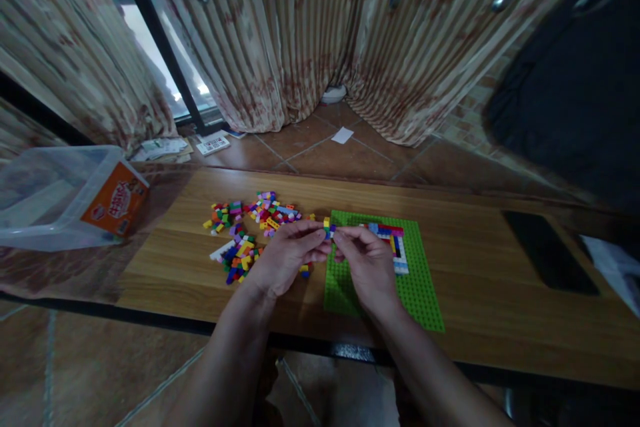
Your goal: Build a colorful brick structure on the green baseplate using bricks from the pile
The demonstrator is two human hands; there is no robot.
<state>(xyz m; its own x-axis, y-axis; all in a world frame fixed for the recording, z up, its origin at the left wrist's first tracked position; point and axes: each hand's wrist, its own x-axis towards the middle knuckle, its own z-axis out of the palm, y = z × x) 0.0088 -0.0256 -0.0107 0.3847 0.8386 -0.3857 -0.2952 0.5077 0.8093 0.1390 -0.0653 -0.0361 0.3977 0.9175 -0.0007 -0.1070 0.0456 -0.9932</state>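
1. Striped, flower-patterned curtains (295, 40) fill the back of the room, dropping to a brown tiled floor (310, 150) where a white paper scrap (343, 135) lies.
2. And here's the wood-grain worktop (475, 267), running right across the view.
3. On its left, a clear plastic bin (45, 163) shows off an orange label (117, 200); over on the right lie a dark flat slab (547, 250) and, beside it, a white sheet (613, 270).
4. Centre stage, both hands! The left hand (287, 253) has its thumb and fingers closed in a pinch on a small brick cluster (327, 222), yellow on top, blue and white beneath.
5. The right hand (370, 263) meets it from the other side, fingertips nearly together on the same cluster.
6. That cluster sits in front of the chest, at the left edge of the green baseplate (417, 280) as seen here.
7. On the baseplate, a low brick structure (397, 247) in red, blue, white, yellow and black, partly hidden behind the right hand.
8. Left of the baseplate, loose bricks (244, 250) spread in several colourful heaps.
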